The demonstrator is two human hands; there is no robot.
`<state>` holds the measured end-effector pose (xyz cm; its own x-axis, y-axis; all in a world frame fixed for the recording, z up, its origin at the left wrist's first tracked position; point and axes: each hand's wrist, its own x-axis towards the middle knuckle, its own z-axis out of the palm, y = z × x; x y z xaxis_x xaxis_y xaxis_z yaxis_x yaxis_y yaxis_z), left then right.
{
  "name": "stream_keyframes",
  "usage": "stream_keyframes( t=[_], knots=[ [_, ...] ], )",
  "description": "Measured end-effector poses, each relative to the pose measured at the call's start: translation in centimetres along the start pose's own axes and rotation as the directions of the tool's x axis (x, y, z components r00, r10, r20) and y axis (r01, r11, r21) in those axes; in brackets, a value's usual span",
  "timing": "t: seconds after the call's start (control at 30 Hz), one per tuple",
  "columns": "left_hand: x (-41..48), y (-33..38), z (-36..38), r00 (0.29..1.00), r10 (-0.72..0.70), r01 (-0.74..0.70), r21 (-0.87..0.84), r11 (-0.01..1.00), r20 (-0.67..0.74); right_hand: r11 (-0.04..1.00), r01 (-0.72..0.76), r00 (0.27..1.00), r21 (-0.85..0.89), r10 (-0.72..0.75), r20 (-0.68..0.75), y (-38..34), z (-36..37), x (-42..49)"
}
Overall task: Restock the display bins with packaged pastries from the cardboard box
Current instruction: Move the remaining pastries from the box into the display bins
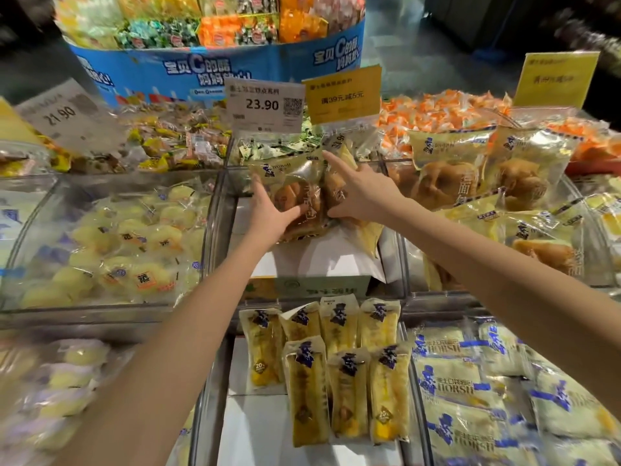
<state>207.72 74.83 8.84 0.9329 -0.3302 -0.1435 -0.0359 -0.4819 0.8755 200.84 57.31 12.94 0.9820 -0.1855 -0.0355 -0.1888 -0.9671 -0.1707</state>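
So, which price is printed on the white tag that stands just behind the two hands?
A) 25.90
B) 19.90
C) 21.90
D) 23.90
D: the white tag, which stands just behind the bread package that the left hand grips, with the right hand beside it, reads 23.90.

A white 23.90 tag and a yellow sign stand side by side mid-counter. Another yellow sign stands near the right edge, and a 21.90 tag near the left. Beyond the far edge, a blue stand holds sweets.
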Motion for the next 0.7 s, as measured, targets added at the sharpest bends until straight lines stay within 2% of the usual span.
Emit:
stream_keyframes(
  t=[0.07, 0.17, 0.27, 0.33, 0.4, 0.47, 0.53, 0.6, 0.63, 0.7],
  knots=[
    [0.1, 0.0, -0.3, 0.999, 0.026, -0.026, -0.018, 1.0, -0.021, 1.0, -0.021, 1.0, 0.009, 0.021, 0.024, 0.1, -0.1, 0.9],
    [0.4, -0.6, -1.6, 0.991, 0.12, -0.125, -0.085, 0.988, -0.063, 0.98, 0.028, 0.999, 0.198, -0.023, -0.029, 1.0, -0.4, 0.7],
    [0.5, -1.6, -2.8, 0.98, 0.16, -0.177, -0.158, 0.971, -0.115, 0.926, 0.107, 0.986, 0.363, -0.052, -0.158, 2.0, 0.2, -1.0],
    [0.7, -2.4, -3.4, 0.981, 0.134, -0.157, -0.171, 0.973, -0.139, 0.841, 0.164, 0.961, 0.516, -0.019, -0.275, 2.4, 0.9, -2.2],
    [0.9, -2.6, -3.5, 0.982, 0.141, -0.162, -0.184, 0.969, -0.125, 0.778, 0.203, 0.934, 0.594, 0.029, -0.357, 2.8, 1.3, -2.4],
    [0.9, -2.4, -3.3, 0.982, 0.163, -0.178, -0.176, 0.968, -0.095, 0.834, 0.179, 0.944, 0.522, 0.004, -0.33, 2.4, 1.3, -2.0],
    [0.9, -2.1, -2.9, 0.977, 0.188, -0.201, -0.143, 0.969, -0.096, 0.95, 0.114, 0.979, 0.29, -0.059, -0.193, 1.5, 0.9, -1.1],
    [0.9, -1.7, -2.5, 0.963, 0.241, -0.254, -0.107, 0.961, -0.117, 0.993, 0.113, 0.992, 0.035, -0.111, -0.066, 0.6, 0.5, -0.2],
    [0.9, -1.6, -2.3, 0.955, 0.272, -0.282, -0.076, 0.956, -0.122, 0.992, 0.125, 0.992, -0.028, -0.126, -0.033, 0.3, 0.4, 0.3],
    [0.9, -1.7, -2.1, 0.945, 0.306, -0.31, -0.016, 0.951, -0.114, 0.992, 0.122, 0.992, -0.007, -0.122, -0.019, 0.3, 0.2, 1.1]
  ],
)
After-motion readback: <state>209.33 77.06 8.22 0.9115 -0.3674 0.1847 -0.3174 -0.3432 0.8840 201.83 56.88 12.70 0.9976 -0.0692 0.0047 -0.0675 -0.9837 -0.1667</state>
